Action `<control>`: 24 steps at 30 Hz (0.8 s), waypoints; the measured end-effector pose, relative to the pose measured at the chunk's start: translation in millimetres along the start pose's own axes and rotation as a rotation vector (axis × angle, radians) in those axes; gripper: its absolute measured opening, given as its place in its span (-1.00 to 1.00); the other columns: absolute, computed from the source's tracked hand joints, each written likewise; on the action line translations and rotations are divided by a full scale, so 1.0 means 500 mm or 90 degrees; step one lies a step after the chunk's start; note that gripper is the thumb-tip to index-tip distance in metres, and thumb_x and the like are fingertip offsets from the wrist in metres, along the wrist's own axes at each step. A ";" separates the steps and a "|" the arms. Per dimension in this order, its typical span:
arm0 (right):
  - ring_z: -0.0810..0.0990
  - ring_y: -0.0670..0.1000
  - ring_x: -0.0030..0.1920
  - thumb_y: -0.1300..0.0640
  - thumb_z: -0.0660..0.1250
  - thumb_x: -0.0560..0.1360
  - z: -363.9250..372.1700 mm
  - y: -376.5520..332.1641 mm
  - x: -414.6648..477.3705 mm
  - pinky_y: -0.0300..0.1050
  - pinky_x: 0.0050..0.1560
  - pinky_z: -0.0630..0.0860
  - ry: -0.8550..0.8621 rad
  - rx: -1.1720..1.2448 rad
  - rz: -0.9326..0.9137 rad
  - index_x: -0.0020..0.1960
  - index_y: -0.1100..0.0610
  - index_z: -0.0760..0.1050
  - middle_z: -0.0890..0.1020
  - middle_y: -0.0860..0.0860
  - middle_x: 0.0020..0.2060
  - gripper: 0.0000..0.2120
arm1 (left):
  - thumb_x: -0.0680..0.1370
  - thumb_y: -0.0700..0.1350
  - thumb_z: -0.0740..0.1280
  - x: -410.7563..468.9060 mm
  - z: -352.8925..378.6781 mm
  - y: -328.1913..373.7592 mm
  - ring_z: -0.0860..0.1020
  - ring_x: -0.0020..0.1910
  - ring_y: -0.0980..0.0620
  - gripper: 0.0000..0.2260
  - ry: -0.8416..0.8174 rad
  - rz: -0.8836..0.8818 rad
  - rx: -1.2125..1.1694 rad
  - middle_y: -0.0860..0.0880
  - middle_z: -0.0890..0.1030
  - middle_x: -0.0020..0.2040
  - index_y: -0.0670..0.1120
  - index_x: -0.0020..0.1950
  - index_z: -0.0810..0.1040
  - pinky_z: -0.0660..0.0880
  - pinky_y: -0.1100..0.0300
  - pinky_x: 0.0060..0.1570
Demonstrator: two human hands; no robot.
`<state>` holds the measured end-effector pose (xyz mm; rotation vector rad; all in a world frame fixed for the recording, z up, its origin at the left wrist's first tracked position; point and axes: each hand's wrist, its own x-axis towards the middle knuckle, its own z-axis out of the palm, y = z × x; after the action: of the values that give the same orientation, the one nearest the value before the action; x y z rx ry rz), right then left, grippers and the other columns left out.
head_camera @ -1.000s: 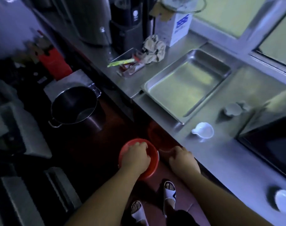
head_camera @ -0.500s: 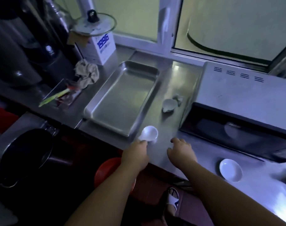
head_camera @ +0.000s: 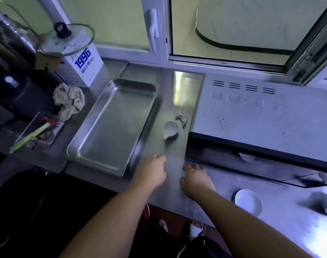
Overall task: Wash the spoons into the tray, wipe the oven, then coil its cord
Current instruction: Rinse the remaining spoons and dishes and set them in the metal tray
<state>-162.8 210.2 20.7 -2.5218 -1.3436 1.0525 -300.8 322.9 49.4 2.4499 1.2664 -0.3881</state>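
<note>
A white ceramic spoon (head_camera: 170, 129) lies on the steel counter between the empty steel tray (head_camera: 112, 125) and the oven (head_camera: 261, 123), beside a small crumpled scrap (head_camera: 181, 118). My left hand (head_camera: 151, 171) rests knuckles-up on the counter at the tray's near right corner, fingers curled down; it covers the spot where a second spoon lay, and that spoon is hidden. My right hand (head_camera: 195, 176) lies just right of it with its fingers spread, touching the counter in front of the oven's dark door, holding nothing. I see no cord.
A white dish (head_camera: 248, 202) sits near the counter's front edge, right of my right arm. A crumpled rag (head_camera: 69, 100), a white box (head_camera: 82, 66) under a glass lid, and a clear box with green sticks (head_camera: 37, 133) stand left of the tray. A dark pot (head_camera: 17, 200) is below left.
My view has risen from the red basin on the floor to the counter. Both hands moved up and forward onto the counter; my left hand now covers the near spoon.
</note>
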 end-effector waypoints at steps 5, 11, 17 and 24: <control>0.38 0.17 0.32 0.08 0.15 0.55 0.019 0.002 0.037 0.06 0.25 0.45 -0.027 0.009 0.035 0.40 0.07 0.38 0.45 0.07 0.35 -0.59 | 0.57 -0.02 0.32 0.087 -0.012 -0.034 0.54 0.27 -0.12 -0.67 0.003 0.006 -0.006 0.00 0.55 0.30 0.08 0.34 0.50 0.53 0.04 0.13; 0.39 0.17 0.31 0.07 0.14 0.57 0.054 -0.022 0.080 0.06 0.21 0.43 -0.058 0.020 0.099 0.38 0.06 0.38 0.45 0.07 0.32 -0.61 | 0.55 -0.07 0.33 0.216 -0.032 -0.055 0.59 0.21 -0.17 -0.70 0.029 0.025 -0.035 -0.03 0.61 0.24 0.03 0.28 0.56 0.55 0.03 0.07; 0.41 0.14 0.30 0.06 0.13 0.56 0.079 -0.070 0.128 0.05 0.19 0.44 -0.046 0.054 0.140 0.34 0.04 0.41 0.48 0.04 0.29 -0.64 | 0.55 -0.06 0.34 0.351 -0.066 -0.063 0.59 0.21 -0.23 -0.68 0.030 0.092 -0.049 -0.10 0.61 0.23 0.00 0.30 0.57 0.57 -0.02 0.11; 0.39 0.10 0.36 0.16 0.19 0.59 0.084 -0.122 0.194 -0.03 0.30 0.42 0.027 0.175 0.129 0.40 0.08 0.44 0.49 0.04 0.33 -0.62 | 0.57 -0.06 0.30 0.500 -0.092 -0.024 0.54 0.25 -0.22 -0.68 -0.011 0.149 -0.035 -0.12 0.56 0.25 -0.02 0.33 0.56 0.53 -0.08 0.18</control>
<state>-194.6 311.8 -38.9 -2.4913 -0.8772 1.1233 -166.8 530.6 -10.5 2.5054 0.9546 -0.3069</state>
